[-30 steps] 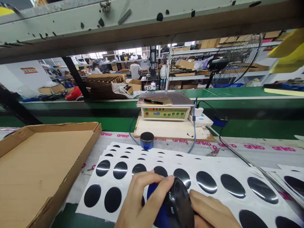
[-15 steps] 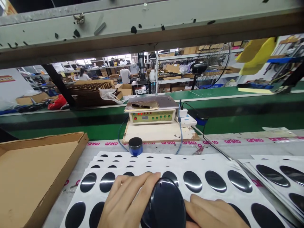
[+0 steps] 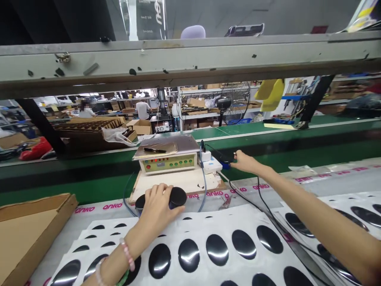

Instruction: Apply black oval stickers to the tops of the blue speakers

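Just then we set the black-capped puck (image 3: 178, 196) beside its twin (image 3: 139, 203) at mid-frame, left hand (image 3: 156, 204) cupping it, right hand (image 3: 244, 162) pinching the blue plug (image 3: 225, 162).

left hand (image 3: 156, 206) grips black cylinder (image 3: 177, 197)

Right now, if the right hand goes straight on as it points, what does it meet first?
The right hand would meet the dark plug at its fingertips, perhaps touching it; the white box lies beyond.
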A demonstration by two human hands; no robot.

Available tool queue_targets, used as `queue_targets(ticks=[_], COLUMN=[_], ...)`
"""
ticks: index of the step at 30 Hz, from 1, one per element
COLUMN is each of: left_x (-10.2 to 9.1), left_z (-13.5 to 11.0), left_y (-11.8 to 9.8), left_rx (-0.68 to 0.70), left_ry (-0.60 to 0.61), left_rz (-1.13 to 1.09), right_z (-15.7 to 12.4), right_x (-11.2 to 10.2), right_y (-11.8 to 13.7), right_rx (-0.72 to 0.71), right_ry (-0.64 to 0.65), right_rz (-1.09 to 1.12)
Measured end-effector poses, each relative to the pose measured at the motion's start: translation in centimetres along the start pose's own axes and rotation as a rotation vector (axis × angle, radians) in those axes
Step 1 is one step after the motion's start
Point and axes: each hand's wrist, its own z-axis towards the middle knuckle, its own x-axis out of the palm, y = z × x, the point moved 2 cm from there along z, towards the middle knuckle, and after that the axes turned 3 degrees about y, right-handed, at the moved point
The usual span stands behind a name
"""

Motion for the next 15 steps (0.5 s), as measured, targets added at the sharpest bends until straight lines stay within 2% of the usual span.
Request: queue_targets(ticks=[3,6,8,11,13,15], left_x=[1.2,1.1,0.2,-2.1,-3.8,-5.0], left_z=[0.8,0.2,-0.9,-3.8,-6.2,-8.6], left_y=[0.6,1.4,1.4,-0.1,-2.1,-4.0], left_rx=[-0.017,-0.038,-0.052,0.005,0.115,0.152], left_ry=[0.038,0.061,0.070,0.049,-0.072,-0.262], left_rz=[0.030,0.051,0.061,-0.050,-0.258,-0.407], right_z=[2.4,2.6,2.0,-0.6,-4.0,-8.8], right_x=[3.1,3.8,2.0,-3.2,-6.5,-8.3], right_y=[0.5,0.8,0.7,1.7,3.9,7.3], right_rx=[0.000,0.043,0.084,0.076,-0.026,-0.186], right_ry=[0.058,0.034,-0.027,-0.186,-0.252,-0.270], right_rz=[-0.021,-0.048,-0.071,-0.094,-0.072,-0.006])
